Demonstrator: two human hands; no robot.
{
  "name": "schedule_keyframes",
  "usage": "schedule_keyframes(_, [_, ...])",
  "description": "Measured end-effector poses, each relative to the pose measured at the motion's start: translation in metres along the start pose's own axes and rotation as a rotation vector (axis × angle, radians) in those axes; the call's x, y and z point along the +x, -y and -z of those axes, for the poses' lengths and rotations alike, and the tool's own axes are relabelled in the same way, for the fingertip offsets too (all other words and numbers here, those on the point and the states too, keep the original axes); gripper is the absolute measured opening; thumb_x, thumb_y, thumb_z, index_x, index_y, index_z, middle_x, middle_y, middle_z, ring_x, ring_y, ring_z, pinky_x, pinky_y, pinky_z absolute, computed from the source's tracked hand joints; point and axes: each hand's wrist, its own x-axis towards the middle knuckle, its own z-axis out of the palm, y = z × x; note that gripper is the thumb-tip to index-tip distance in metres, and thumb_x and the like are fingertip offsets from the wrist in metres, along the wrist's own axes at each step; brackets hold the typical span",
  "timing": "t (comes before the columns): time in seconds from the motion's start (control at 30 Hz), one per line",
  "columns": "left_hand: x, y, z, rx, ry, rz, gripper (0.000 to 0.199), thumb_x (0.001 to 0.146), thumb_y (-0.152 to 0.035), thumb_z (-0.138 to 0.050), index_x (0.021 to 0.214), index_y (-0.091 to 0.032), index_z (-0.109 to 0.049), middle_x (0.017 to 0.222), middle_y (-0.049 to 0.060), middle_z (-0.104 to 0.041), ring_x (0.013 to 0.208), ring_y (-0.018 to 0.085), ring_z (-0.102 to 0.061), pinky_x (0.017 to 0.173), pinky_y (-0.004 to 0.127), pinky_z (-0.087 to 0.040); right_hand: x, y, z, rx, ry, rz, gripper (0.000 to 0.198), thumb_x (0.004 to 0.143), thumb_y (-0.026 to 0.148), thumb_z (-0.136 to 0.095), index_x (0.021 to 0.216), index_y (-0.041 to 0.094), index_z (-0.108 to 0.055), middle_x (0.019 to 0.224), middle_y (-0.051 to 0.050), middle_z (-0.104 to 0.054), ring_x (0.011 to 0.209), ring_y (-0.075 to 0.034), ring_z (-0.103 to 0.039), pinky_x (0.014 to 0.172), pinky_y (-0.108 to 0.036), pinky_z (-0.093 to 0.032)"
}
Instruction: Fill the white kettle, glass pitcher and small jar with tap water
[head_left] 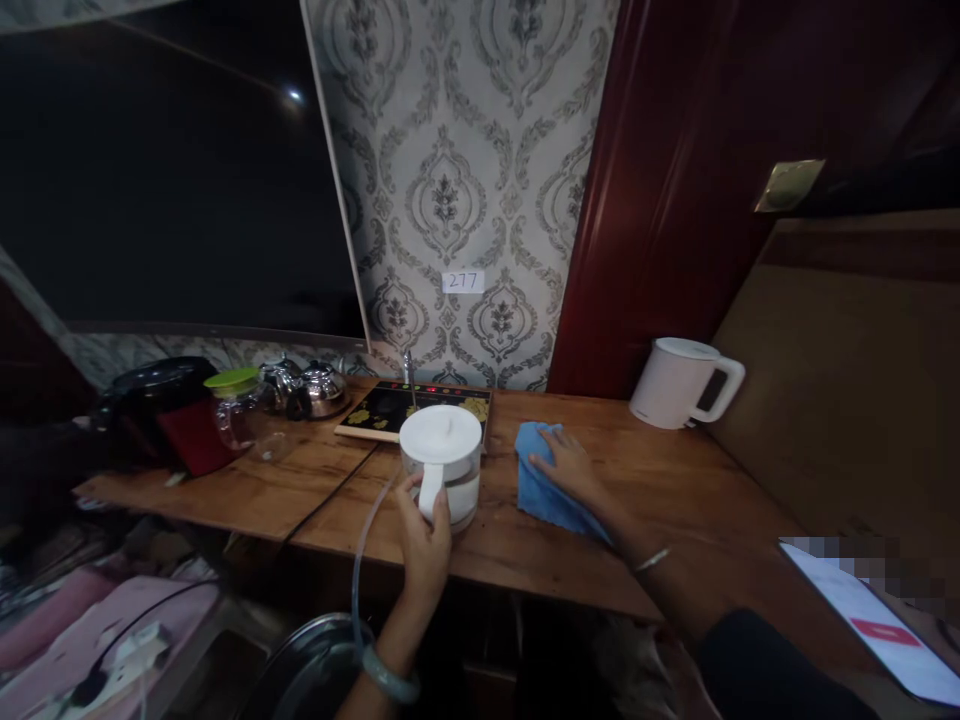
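Note:
My left hand (425, 525) is closed round the white handle of a clear glass kettle (463, 490). Its white lid is on, and it stands upright near the front edge of the wooden table (637, 490). To the right, my right hand (566, 462) lies over a blue cloth (536, 490) on the tabletop, its fingers spread on the upper part. Whether those fingers grip any of the cloth cannot be made out. Behind the kettle is a black and gold electric tea stove (382, 405) with a thin metal spout and lit red marks.
A white electric kettle (675, 385) stands at the back right, a phone (877, 620) at the right edge. On the left are a green-lidded jug (236, 410), metal teapots (322, 388) and a red-black appliance (191, 420). A clear hose (360, 560) hangs over the front edge.

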Motion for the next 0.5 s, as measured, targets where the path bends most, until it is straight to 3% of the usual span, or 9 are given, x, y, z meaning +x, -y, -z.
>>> schedule_keyframes(0.1, [0.003, -0.003, -0.002, 0.042, -0.037, 0.017, 0.042, 0.085, -0.049, -0.064, 0.113, -0.020, -0.054, 0.103, 0.008, -0.063, 0.090, 0.024, -0.064, 0.080, 0.037, -0.052, -0.030, -0.030, -0.029, -0.121, 0.185, -0.073, 0.076, 0.088, 0.049, -0.063, 0.156, 0.024, -0.040, 0.165, -0.015, -0.034, 0.150, -0.039, -0.033, 0.116, -0.056, -0.033])
schedule_keyframes(0.17, [0.006, -0.005, -0.004, 0.072, -0.053, 0.022, 0.043, 0.080, -0.046, -0.068, 0.112, -0.021, -0.054, 0.103, 0.007, -0.063, 0.089, 0.023, -0.064, 0.080, 0.037, -0.051, -0.043, -0.033, -0.041, -0.137, 0.209, -0.065, 0.076, 0.087, 0.047, -0.066, 0.156, 0.026, -0.041, 0.166, -0.013, -0.032, 0.150, -0.038, -0.032, 0.115, -0.054, -0.034])
schedule_keyframes(0.33, [0.010, -0.009, -0.006, 0.061, -0.050, 0.028, 0.039, 0.079, -0.039, -0.068, 0.110, -0.022, -0.053, 0.097, 0.004, -0.062, 0.086, 0.021, -0.063, 0.079, 0.035, -0.050, -0.054, -0.022, -0.049, -0.087, -0.006, -0.090, 0.043, 0.095, 0.026, -0.050, 0.137, 0.022, -0.062, 0.154, -0.012, -0.049, 0.138, -0.033, -0.043, 0.108, -0.047, -0.041])
schedule_keyframes(0.5, [0.011, -0.010, -0.007, 0.057, -0.062, 0.001, 0.036, 0.078, -0.033, -0.067, 0.109, -0.022, -0.051, 0.101, 0.004, -0.060, 0.091, 0.021, -0.062, 0.083, 0.034, -0.051, -0.052, -0.022, -0.047, 0.011, -0.096, -0.048, 0.037, 0.093, 0.016, -0.048, 0.124, 0.016, -0.069, 0.141, -0.014, -0.059, 0.128, -0.031, -0.048, 0.108, -0.044, -0.041])
